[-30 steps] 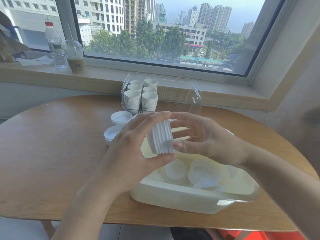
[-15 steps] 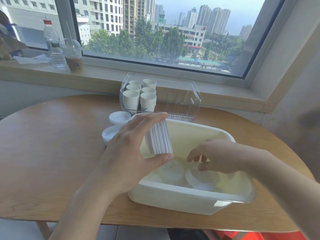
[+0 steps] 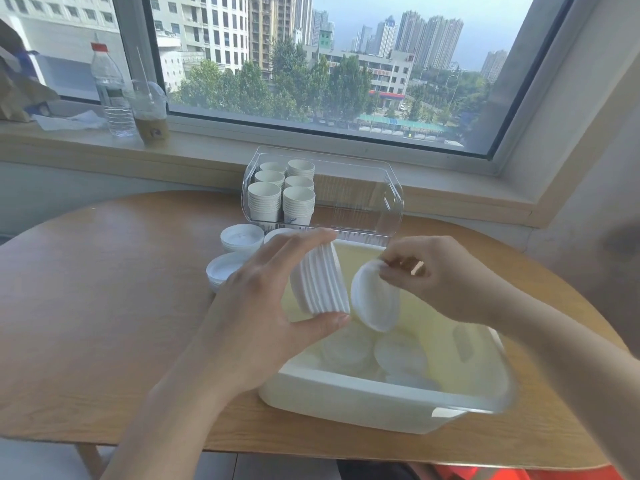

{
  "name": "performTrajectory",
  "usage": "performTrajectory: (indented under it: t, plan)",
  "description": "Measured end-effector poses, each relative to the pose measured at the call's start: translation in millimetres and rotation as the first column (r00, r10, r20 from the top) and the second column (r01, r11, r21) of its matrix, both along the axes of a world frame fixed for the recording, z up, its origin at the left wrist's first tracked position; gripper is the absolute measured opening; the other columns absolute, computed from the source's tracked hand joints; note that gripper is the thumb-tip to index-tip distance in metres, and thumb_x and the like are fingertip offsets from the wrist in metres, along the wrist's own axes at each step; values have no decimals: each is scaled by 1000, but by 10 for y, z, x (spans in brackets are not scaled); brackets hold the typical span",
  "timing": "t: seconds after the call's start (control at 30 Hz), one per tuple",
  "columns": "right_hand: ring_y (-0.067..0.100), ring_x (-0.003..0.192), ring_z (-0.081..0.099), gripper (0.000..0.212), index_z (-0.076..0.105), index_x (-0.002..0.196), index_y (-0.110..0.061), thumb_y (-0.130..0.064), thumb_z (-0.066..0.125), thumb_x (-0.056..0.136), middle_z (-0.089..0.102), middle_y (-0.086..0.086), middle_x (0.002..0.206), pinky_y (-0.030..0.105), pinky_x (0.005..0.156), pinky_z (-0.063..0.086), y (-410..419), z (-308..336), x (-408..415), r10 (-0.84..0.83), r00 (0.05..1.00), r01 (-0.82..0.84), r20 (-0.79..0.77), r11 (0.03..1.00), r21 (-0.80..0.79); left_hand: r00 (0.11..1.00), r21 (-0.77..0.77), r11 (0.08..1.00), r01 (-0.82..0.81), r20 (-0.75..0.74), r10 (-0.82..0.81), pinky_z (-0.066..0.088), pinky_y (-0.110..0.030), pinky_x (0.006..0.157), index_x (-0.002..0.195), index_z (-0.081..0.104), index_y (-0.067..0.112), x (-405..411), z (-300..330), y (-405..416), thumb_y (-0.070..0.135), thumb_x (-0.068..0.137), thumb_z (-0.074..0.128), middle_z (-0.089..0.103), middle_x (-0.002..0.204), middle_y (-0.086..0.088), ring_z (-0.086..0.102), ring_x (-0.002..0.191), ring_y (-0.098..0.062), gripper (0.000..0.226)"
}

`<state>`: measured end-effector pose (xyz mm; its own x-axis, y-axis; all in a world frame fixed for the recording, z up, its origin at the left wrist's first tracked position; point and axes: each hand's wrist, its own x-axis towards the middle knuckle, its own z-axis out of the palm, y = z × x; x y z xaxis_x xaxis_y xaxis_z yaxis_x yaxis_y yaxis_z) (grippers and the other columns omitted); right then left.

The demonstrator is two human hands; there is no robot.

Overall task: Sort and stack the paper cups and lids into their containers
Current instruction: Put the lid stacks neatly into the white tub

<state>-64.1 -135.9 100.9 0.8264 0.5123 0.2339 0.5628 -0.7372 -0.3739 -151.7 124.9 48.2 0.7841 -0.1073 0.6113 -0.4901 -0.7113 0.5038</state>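
Stack of lids (image 3: pixel 320 280): white, held on edge in my left hand (image 3: pixel 256 306), fingers curled over the top, thumb (image 3: pixel 322 322) under the bottom, above the left part of the tub.

Single lid (image 3: pixel 374 299): white, tilted, pinched at its upper rim by the fingertips of my right hand (image 3: pixel 440 275), just beside the open end of the stack; whether the two touch I cannot tell.

Tub (image 3: pixel 363 403): white plastic, rectangular, on the table in front of me. Loose lids (image 3: pixel 398 353) lie flat on its bottom, some overlapping.

Lid piles (image 3: pixel 239 251): short white piles standing on the table just left of the tub's far corner, partly hidden behind my left hand.

Clear box (image 3: pixel 367 202): see-through, beyond the tub at the table's far edge. Paper cups (image 3: pixel 282 195) stand stacked in its left part, six stacks in two rows; the right part shows only clear wall.

Table (image 3: pixel 104 289): wood, rounded edge.

Windowsill (image 3: pixel 207 147): holds a water bottle (image 3: pixel 112 95) with a red cap, a clear drink cup (image 3: pixel 150 109) with a straw just beside it, and crumpled paper (image 3: pixel 69 119) further left.

Window (image 3: pixel 329 64): trees and tall buildings outside.
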Motion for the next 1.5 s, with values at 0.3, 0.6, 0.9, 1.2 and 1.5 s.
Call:
performTrajectory:
  t: [0.3, 0.6, 0.9, 1.2, 1.5]
  plan:
    - [12, 67, 76, 17, 73, 106, -35, -20, 73, 96, 72, -10, 91, 31, 68, 59, 265, 63, -164, 26, 986, 37, -166, 931, 363, 1000, -8, 1000, -5, -8, 5, 37, -18, 91, 145, 40, 61, 6, 0, 9, 73, 75, 75, 46, 140, 42, 44, 121, 23, 79]
    - [9, 100, 75, 65, 63, 134, -39, -67, 79, 78, 69, -18, 120, 31, 87, 62, 322, 132, -311, 201, 918, -71, -343, 932, 356, 1000, -8, 1000, 13, 3, -13, 39, -16, 88, 144, 39, 63, -6, 30, 4, 70, 74, 75, 49, 137, 39, 49, 120, 18, 78]
    - [14, 128, 66, 58, 60, 140, -22, -25, 81, 86, 69, -6, 136, 35, 96, 60, 294, 149, -325, 391, 848, -138, -357, 814, 565, 1000, -31, 1000, 1, 5, -1, 43, -19, 85, 144, 38, 65, 20, -4, 13, 72, 73, 76, 51, 135, 37, 52, 116, 13, 82]
    - [19, 133, 62, 61, 57, 142, -17, -13, 81, 86, 65, -2, 139, 35, 101, 57, 314, 144, -296, 487, 786, -197, -381, 781, 593, 1000, -33, 999, 17, -4, -17, 41, -19, 89, 147, 38, 62, 37, -7, 20, 72, 72, 76, 50, 139, 36, 51, 120, 12, 84]
    - [19, 130, 65, 64, 59, 142, -17, -18, 83, 83, 66, -1, 137, 39, 102, 58, 326, 123, -279, 466, 801, -188, -376, 793, 580, 999, -30, 999, 41, 9, -41, 42, -22, 92, 148, 38, 61, 45, -3, 30, 72, 72, 77, 50, 142, 36, 51, 125, 10, 86]
